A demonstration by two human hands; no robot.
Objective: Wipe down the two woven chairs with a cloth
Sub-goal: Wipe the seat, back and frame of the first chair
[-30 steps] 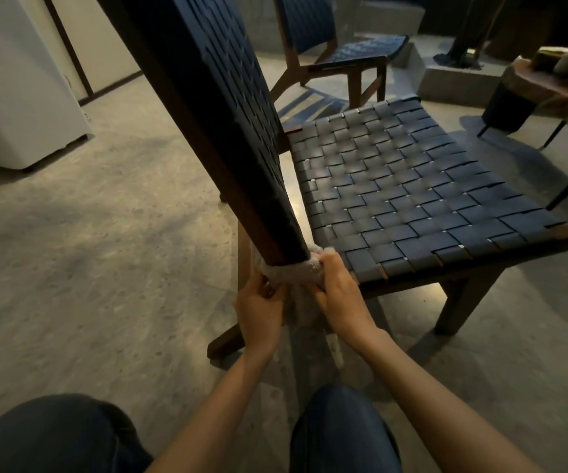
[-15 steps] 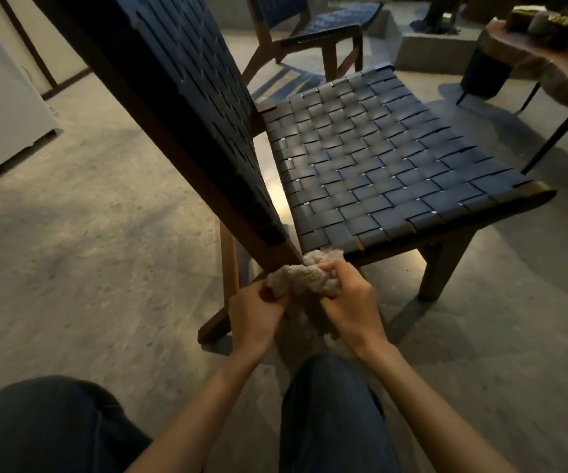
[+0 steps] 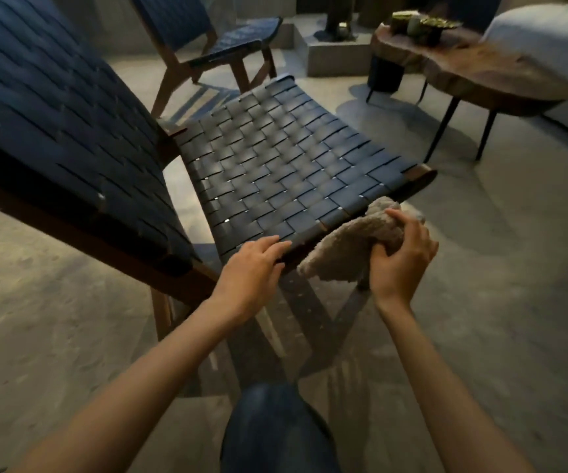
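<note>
Left hand, fingers flat and close together, rests on the near chair's seat edge. At its 3 o'clock, right hand's curled fingers clutch the cloth, seemingly touching the rail.

I lose near chair backrest past left, top edges. Part of cloth buried in right hand grip. Top of far chair cropped. On counter, items too blurred to name.
</note>
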